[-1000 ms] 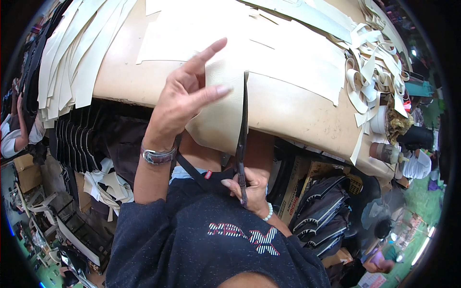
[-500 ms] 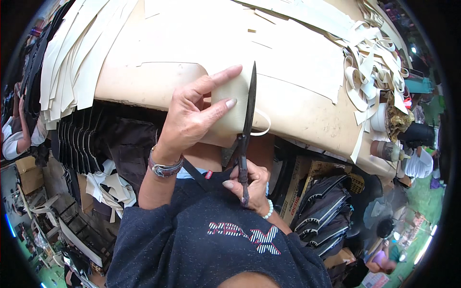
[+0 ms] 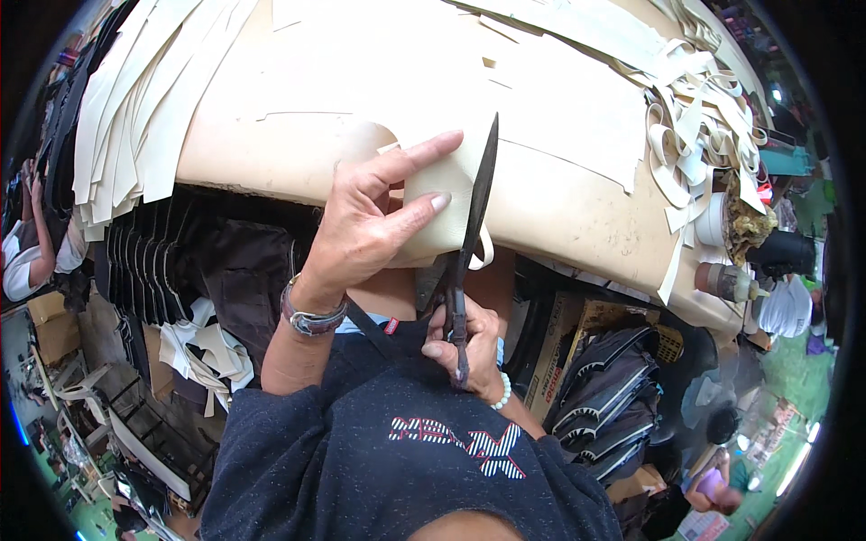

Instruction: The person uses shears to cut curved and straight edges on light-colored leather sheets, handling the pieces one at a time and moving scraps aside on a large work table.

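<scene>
My left hand (image 3: 361, 216) grips a cream, leather-like piece (image 3: 460, 198) at the near edge of the table, thumb and forefinger laid along its face. A pair of large dark scissors (image 3: 481, 185) is in my right hand (image 3: 478, 347), held in front of my lap with the blades pointing away from me. Those blades lie along the right side of the cream piece. A thin curled strip (image 3: 487, 248) hangs just right of the blades. Fingers of my right hand wrap round the scissor handles and are partly hidden.
Large cream sheets (image 3: 568, 117) cover the tabletop (image 3: 559, 221). Long strips (image 3: 153, 99) overhang it at left; curled offcuts (image 3: 686, 126) heap at right beside a bottle (image 3: 726, 282). Dark stitched pieces (image 3: 604, 397) are stacked below right. Another person's arm (image 3: 41, 225) shows at far left.
The scissor blades have shifted right and tilted slightly. The cream piece has turned a little in my left hand, and the curled strip now hangs shorter and closer to the blades.
</scene>
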Demonstrator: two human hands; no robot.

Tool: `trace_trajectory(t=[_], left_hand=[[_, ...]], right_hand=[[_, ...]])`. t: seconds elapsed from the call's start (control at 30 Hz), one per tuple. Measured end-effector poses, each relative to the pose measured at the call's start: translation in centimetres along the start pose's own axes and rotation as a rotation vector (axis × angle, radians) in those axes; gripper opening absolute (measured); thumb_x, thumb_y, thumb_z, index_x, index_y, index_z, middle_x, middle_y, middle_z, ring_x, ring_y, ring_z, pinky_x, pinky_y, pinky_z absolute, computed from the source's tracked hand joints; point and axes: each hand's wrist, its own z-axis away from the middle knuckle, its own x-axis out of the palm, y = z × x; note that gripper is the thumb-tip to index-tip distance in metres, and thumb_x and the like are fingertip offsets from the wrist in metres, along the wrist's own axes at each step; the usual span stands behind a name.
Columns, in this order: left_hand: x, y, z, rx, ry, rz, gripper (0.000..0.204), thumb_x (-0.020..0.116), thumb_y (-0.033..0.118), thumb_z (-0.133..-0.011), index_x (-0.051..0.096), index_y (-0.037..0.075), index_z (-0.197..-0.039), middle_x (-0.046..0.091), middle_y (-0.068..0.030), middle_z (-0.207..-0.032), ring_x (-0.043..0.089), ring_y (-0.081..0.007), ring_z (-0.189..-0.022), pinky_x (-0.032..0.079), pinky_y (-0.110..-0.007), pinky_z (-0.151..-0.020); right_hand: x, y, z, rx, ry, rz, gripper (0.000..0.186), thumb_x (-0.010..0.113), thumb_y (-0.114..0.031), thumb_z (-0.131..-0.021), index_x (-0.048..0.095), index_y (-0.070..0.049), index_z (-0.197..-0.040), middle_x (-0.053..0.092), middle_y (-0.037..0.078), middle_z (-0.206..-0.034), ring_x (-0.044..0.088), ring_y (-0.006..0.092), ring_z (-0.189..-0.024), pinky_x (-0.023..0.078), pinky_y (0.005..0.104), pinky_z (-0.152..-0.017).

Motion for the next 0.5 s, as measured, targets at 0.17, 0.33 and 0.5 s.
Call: trace_trajectory(t=[0.17,0.33,0.5], left_hand=[[0.16,0.15,0.16,-0.035,0.001,-0.006,0.042,0.054,-0.004,-0.078,0.050,0.004,-0.119,0.057,-0.0081,-0.109,0.056,-0.0094,-0.087,0.049,-0.022,-0.074],[0.03,-0.13,0.16,-0.034,-0.008,-0.013,0.042,0.054,-0.003,-0.078,0.050,0.004,-0.119,0.056,-0.0087,-0.111,0.056,-0.0097,-0.088,0.048,-0.023,-0.076],[0.03,0.49,0.21,-0.115,-0.007,0.036,0.045,0.058,-0.005,-0.075,0.048,-0.002,-0.118,0.055,-0.0118,-0.114,0.053,-0.0115,-0.098,0.043,-0.025,-0.084]], right_hand=[[-0.07,0.35,0.14,-0.013,0.011,-0.001,0.042,0.076,-0.036,-0.062,0.050,-0.003,-0.065,0.047,0.001,-0.051,0.045,0.0071,-0.047,0.035,0.0214,-0.044],[-0.05,0.46,0.33,-0.057,0.045,0.073,0.039,0.076,-0.032,-0.064,0.050,-0.003,-0.062,0.045,0.000,-0.049,0.044,0.0071,-0.044,0.033,0.0220,-0.042],[0.01,0.58,0.37,-0.063,0.070,0.110,0.036,0.076,-0.027,-0.065,0.051,-0.003,-0.060,0.046,0.000,-0.048,0.043,0.0069,-0.042,0.032,0.0222,-0.039]])
